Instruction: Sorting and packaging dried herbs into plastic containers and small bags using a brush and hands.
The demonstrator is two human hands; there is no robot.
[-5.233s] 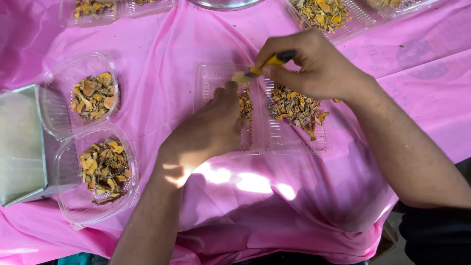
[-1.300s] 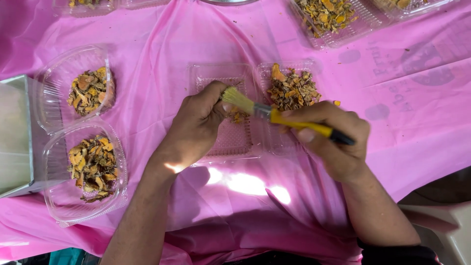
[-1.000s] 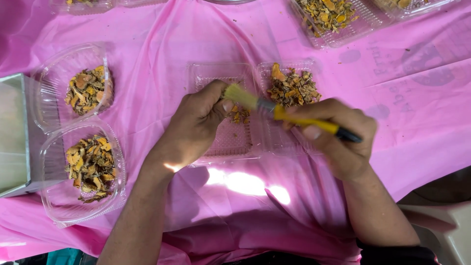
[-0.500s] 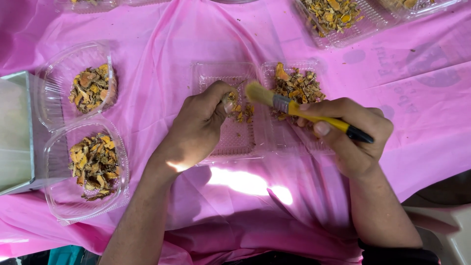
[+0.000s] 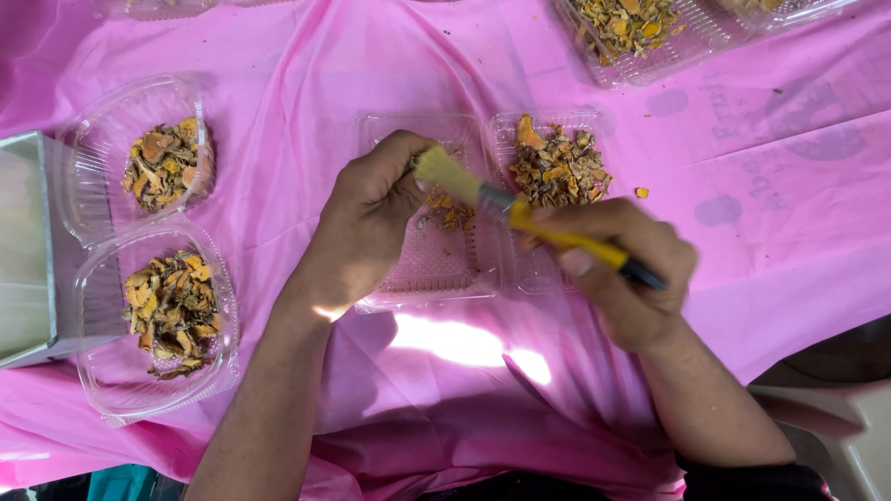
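An open clear plastic clamshell (image 5: 436, 278) lies in the middle of the pink cloth. Its right half holds a heap of dried orange-brown pieces (image 5: 559, 169); a few pieces lie in the left half. My left hand (image 5: 371, 218) rests in the left half, fingers closed around some of those pieces. My right hand (image 5: 626, 269) grips a yellow-handled paintbrush (image 5: 529, 218), whose pale bristles reach the fingertips of my left hand.
Two more open clamshell halves with dried pieces (image 5: 167, 162) (image 5: 167, 306) lie at the left, beside a grey metal box (image 5: 28, 250). Another filled tray (image 5: 640, 28) sits at the top right. One loose piece (image 5: 641, 193) lies on the pink cloth (image 5: 297, 83).
My right hand turned the brush from pointing up at the far trays to lying across the clamshell, then shifted slightly right. The bristles now meet my left hand's fingertips.
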